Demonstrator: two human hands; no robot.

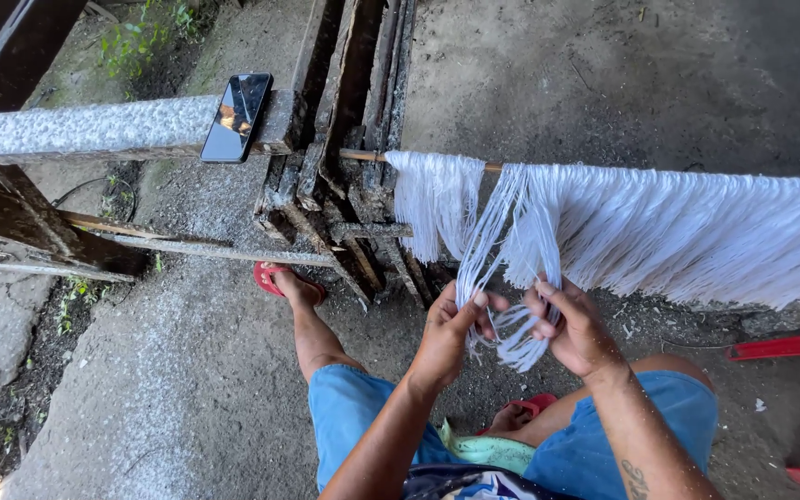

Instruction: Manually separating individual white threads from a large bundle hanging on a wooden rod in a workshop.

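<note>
A thin wooden rod [363, 156] runs to the right from a dark wooden frame, with many white cords [659, 227] hanging over it. A small bunch of white strands [502, 250] is pulled down from the rod between my hands. My left hand [451, 329] pinches the strands on their left side. My right hand [574, 326] grips the looped lower ends of the same bunch. Both hands sit close together above my knees in blue shorts.
A black phone [236, 116] lies on a grey concrete beam [85, 130] at the left. Stacked dark wooden planks [344, 139] form the frame ahead. My feet wear red sandals [270, 280] on the concrete floor. Red plastic chair legs [784, 347] show at the right.
</note>
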